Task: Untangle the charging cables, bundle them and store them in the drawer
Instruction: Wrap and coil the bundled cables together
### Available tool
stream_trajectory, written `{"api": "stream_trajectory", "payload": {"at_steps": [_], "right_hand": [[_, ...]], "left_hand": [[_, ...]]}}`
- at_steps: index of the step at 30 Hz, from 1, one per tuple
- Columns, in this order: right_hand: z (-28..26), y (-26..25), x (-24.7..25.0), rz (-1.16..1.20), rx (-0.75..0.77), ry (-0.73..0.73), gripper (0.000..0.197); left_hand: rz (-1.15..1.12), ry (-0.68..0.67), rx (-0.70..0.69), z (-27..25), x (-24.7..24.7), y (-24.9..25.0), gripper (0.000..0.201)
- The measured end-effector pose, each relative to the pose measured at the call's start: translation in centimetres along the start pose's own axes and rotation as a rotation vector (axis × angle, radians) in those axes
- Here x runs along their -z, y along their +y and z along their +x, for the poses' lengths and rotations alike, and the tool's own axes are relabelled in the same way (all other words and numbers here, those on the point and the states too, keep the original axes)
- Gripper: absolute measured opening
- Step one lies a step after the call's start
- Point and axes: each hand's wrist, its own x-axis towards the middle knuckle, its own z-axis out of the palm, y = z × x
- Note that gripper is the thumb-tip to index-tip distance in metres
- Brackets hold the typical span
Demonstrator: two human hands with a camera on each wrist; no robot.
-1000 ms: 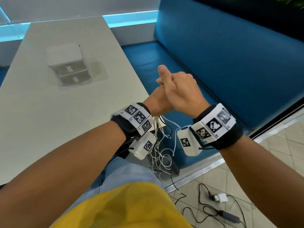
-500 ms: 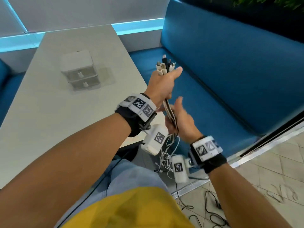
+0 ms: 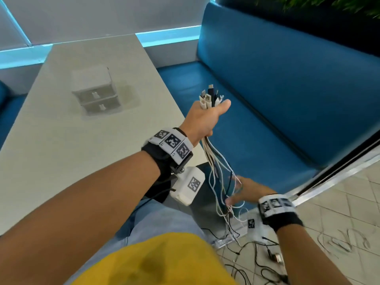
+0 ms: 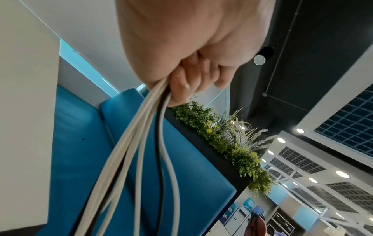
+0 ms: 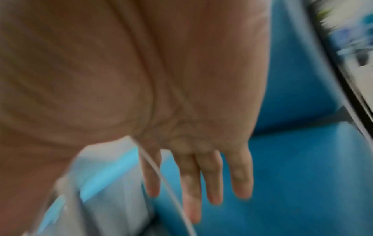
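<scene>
My left hand (image 3: 205, 118) grips a bundle of white and dark charging cables (image 3: 216, 165) just below their plugs (image 3: 209, 97), which stick up out of the fist above the bench. In the left wrist view the fingers (image 4: 181, 86) curl round the cables (image 4: 145, 143). The strands hang down and spread. Lower down, my right hand (image 3: 242, 192) has straight fingers (image 5: 193, 183) spread among the hanging strands; one thin white cable (image 5: 159, 175) runs across them. A small white two-drawer unit (image 3: 94, 89) stands on the table, both drawers closed.
The pale table (image 3: 51, 151) lies to the left, the blue bench seat (image 3: 257, 130) and its backrest to the right. More cables and a charger (image 3: 275, 258) lie on the tiled floor. A planter tops the backrest (image 4: 222, 140).
My left hand has kept the plug ends raised while my right hand slid down the cables, from just under the left fist to their lower part, its fingers opening out.
</scene>
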Motion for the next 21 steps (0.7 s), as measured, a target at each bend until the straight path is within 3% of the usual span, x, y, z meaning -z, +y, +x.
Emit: {"api": "stream_trajectory", "payload": {"at_steps": [3, 5, 7, 10, 14, 17, 21], "right_hand": [[-4.3, -3.3, 4.5, 0.088, 0.207, 0.104, 0.117], [-5.9, -6.9, 5.1, 0.189, 0.388, 0.197, 0.114], [-6.1, -10.4, 4.4, 0.242, 0.552, 0.28, 0.083], [-5.4, -13.9, 1.9, 0.343, 0.67, 0.442, 0.037], [-4.8, -16.7, 1.0, 0.155, 0.716, 0.667, 0.021], [-4.8, -19.7, 1.1, -0.119, 0.749, 0.67, 0.017], [-5.2, -23.9, 1.9, -0.353, 0.726, 0.486, 0.029]], "left_hand": [[-0.044, -0.003, 0.021, 0.2, -0.6, -0.7, 0.043], [-0.091, -0.011, 0.037, 0.0, -1.3, -1.0, 0.042], [-0.13, 0.004, 0.043, -0.4, -1.7, -0.9, 0.04], [-0.231, 0.039, 0.056, -0.6, -0.1, 0.1, 0.039], [-0.28, 0.14, 0.092, -0.2, 5.4, 1.0, 0.039], [-0.249, 0.198, 0.14, -0.7, 9.2, -0.4, 0.036], [-0.165, 0.241, 0.172, -2.3, 15.5, -1.9, 0.036]]}}
